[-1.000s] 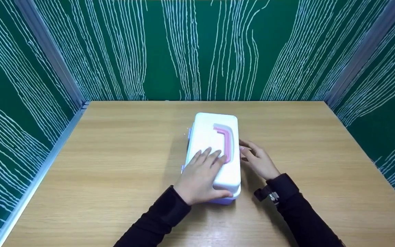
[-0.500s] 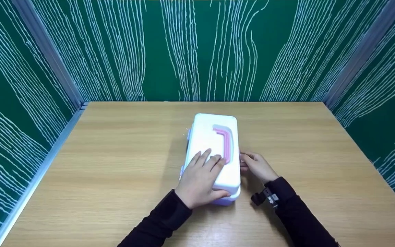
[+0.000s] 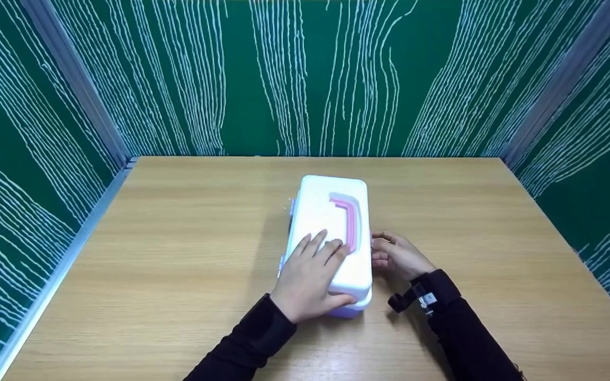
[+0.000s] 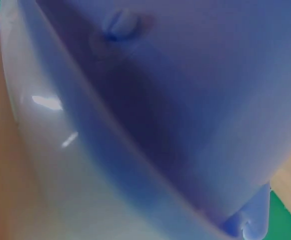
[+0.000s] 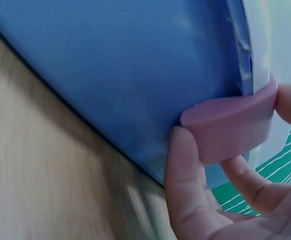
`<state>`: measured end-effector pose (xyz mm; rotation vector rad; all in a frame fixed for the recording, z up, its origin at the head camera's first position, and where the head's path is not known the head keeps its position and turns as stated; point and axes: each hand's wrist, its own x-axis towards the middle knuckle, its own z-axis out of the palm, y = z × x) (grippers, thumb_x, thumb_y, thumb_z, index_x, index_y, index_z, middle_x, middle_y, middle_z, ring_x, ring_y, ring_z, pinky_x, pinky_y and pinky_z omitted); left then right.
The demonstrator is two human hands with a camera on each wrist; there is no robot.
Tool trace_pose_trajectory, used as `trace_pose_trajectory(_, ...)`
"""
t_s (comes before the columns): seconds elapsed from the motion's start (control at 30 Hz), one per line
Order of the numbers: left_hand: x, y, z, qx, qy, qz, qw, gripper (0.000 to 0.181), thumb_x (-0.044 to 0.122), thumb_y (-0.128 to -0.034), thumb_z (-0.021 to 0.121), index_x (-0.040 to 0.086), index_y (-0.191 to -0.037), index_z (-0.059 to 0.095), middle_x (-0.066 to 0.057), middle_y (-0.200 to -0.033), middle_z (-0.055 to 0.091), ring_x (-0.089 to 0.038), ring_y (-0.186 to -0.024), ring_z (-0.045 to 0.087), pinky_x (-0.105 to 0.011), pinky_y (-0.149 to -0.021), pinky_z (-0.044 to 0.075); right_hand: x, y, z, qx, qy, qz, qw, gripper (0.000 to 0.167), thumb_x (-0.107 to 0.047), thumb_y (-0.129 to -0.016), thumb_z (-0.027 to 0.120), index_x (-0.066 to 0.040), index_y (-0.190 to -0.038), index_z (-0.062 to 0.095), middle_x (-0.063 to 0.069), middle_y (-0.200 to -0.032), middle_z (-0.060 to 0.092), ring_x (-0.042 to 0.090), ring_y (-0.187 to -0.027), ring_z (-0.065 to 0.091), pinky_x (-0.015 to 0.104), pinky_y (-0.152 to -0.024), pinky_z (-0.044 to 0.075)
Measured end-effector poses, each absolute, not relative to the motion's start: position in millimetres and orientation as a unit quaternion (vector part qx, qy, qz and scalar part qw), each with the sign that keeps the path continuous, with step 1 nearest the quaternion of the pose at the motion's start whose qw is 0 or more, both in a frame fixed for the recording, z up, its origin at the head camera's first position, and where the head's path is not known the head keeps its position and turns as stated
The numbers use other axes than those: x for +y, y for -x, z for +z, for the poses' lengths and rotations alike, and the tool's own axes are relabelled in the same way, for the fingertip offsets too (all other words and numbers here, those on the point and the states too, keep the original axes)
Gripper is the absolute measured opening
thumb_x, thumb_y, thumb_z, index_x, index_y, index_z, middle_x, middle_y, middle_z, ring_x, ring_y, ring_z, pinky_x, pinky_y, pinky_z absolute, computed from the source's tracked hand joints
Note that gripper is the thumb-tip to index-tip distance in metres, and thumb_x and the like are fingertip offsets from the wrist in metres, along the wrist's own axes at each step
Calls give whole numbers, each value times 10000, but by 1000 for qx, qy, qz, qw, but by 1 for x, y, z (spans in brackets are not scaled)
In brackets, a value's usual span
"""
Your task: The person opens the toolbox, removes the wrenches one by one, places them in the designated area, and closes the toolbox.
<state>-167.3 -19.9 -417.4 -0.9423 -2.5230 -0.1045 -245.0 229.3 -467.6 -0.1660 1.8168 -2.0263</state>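
A long storage box with a white lid (image 3: pixel 321 211) and a blue-purple base (image 3: pixel 344 311) stands on the table. Into its lid is set a pink carry handle (image 3: pixel 352 225). My left hand (image 3: pixel 310 280) rests on the near left of the lid with fingers spread, one fingertip by the handle. At the box's right side is my right hand (image 3: pixel 400 256). The right wrist view shows its thumb and fingers (image 5: pixel 183 170) pinching a pink latch (image 5: pixel 233 125) where lid and base meet. In the left wrist view the blue base wall (image 4: pixel 210 100) fills most of the frame.
The box stands in the middle of a wooden table (image 3: pixel 178 238). Green panels with white wavy lines (image 3: pixel 241 79) enclose the back and both sides. Small purple hinges (image 3: pixel 282 262) stick out on the box's left side.
My right hand has slid slightly nearer along the box's right side and its fingers have curled in more. The left hand and the box have stayed almost still.
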Motion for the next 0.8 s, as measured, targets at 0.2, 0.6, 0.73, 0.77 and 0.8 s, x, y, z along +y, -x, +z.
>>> trace_pose_trajectory(0.2, -21, 166, -420, -912, 340, -34, 225, 872, 769, -732, 612, 195, -1380, 510, 0, -1352, 579, -287, -1353, 474, -442, -1149, 357, 226, 245, -467, 627, 46, -747, 217, 220, -42, -961, 489, -22, -1175, 440, -9, -915, 657, 80, -775, 672, 227, -752, 574)
trace_pose_trajectory(0.6, -19, 168, -420, -915, 338, -36, 218, 867, 768, -741, 603, 205, -1393, 497, 5, -1354, 578, -288, -1358, 471, -451, -1160, 343, 226, 246, -456, 733, 33, -662, 154, 384, -99, -940, 545, 121, -1235, 434, -13, -887, 610, 52, -723, 613, 208, -707, 562)
trace_pose_trajectory(0.73, -20, 168, -421, -912, 339, -37, 226, 868, 767, -733, 613, 207, -1387, 503, 9, -1344, 581, -288, -1350, 478, -452, -1155, 350, 225, 245, -452, 758, 35, -637, 139, 404, -111, -928, 552, 143, -1228, 459, 23, -912, 609, 75, -744, 630, 239, -717, 579)
trace_pose_trajectory(0.77, -20, 169, -421, -912, 340, -37, 228, 867, 766, -732, 615, 207, -1386, 504, 9, -1342, 581, -288, -1348, 480, -452, -1153, 353, 225, 245, -451, 760, 34, -634, 139, 415, -114, -928, 556, 148, -1235, 460, 30, -922, 610, 81, -751, 634, 249, -725, 583)
trace_pose_trajectory(0.8, -20, 169, -421, -911, 340, -36, 229, 868, 766, -731, 615, 207, -1385, 504, 10, -1341, 581, -287, -1347, 481, -453, -1151, 356, 225, 244, -450, 763, 33, -630, 138, 423, -119, -928, 562, 150, -1240, 464, 36, -929, 612, 85, -755, 636, 257, -731, 587)
